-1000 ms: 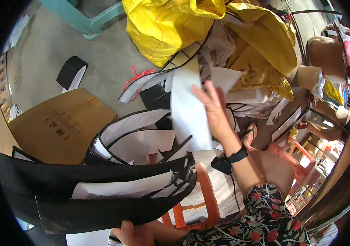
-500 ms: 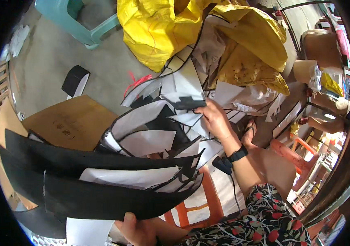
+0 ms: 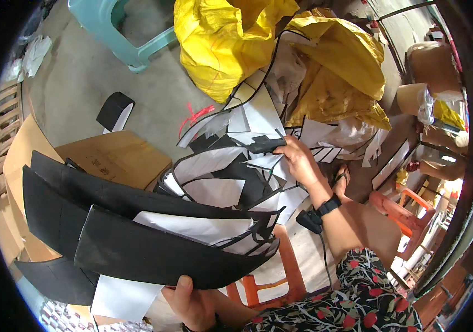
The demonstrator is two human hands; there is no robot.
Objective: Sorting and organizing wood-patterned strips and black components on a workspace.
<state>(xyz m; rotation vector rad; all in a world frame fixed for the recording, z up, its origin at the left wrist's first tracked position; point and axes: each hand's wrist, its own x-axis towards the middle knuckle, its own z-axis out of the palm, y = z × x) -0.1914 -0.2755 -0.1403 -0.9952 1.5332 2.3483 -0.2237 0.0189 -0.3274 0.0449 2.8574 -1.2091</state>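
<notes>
head | left hand [image 3: 192, 301] grip closed on black sheet stack [image 3: 137, 238] | right hand [image 3: 298, 160] outstretched, grip pinching black scrap [image 3: 264, 145]

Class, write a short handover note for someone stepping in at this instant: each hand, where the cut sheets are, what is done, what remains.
Left hand: grip closed on the lower edge of a fanned stack of long black pieces, white-backed.
Right hand: pinching a small black offcut over the loose pile of black and white scraps.
Done: a stack of curved pieces is gathered in the left hand.
Left: many pieces lie unsorted on the floor, beside the yellow bags.
</notes>
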